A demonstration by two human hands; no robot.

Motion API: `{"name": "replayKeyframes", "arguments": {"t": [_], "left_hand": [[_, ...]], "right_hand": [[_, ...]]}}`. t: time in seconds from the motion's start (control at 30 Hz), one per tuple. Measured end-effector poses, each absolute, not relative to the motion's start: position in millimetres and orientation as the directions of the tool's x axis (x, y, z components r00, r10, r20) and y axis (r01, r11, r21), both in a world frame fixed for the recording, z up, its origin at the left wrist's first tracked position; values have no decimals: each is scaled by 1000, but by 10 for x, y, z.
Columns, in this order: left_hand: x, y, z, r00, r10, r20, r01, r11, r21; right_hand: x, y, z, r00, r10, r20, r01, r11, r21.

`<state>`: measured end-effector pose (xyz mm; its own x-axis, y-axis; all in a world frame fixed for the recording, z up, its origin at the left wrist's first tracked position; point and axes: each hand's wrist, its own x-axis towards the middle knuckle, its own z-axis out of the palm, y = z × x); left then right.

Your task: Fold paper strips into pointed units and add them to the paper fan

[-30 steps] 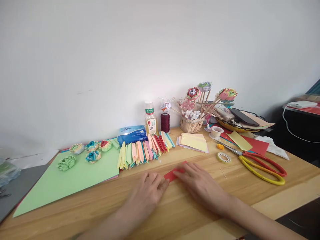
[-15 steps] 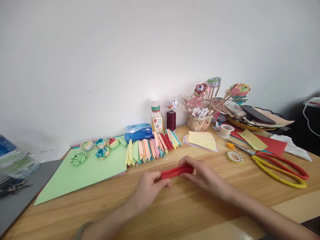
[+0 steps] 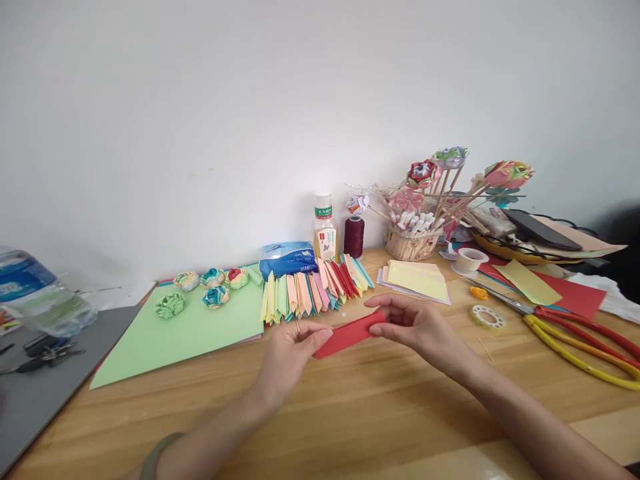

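Observation:
A strip of red paper (image 3: 349, 336), seemingly folded, is held above the wooden table between both hands. My left hand (image 3: 293, 350) pinches its left end, thumb on the near face. At the right end my right hand (image 3: 407, 323) grips it between thumb and fingers. Just beyond them stands a row of folded paper pieces (image 3: 295, 297) in yellow, green, peach, pink, red and blue. A stack of pale paper sheets (image 3: 416, 279) lies behind my right hand.
Left, several paper flowers (image 3: 171, 305) rest on green paper (image 3: 200, 340), near a water bottle (image 3: 40, 293). Behind are a blue tissue pack (image 3: 287, 259), a drink bottle (image 3: 326, 230), a thread spool (image 3: 354, 237) and a flower basket (image 3: 411, 244). Right: scissors (image 3: 530, 311) and tape roll (image 3: 487, 317).
The red paper has turned from edge-on to show a broad flat face. My right hand's fingers have spread a little at its right end. The camera view has shifted slightly left.

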<state>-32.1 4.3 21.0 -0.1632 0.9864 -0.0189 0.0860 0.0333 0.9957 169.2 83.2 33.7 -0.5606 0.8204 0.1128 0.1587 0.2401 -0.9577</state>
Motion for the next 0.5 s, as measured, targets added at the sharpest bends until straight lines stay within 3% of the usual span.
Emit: {"name": "replayKeyframes", "arguments": {"t": [0.5], "left_hand": [[-274,-31,339,-82,994,-79,33,82,996]], "right_hand": [[1713,792,443,-581,809,83,252,277,-927]]}}
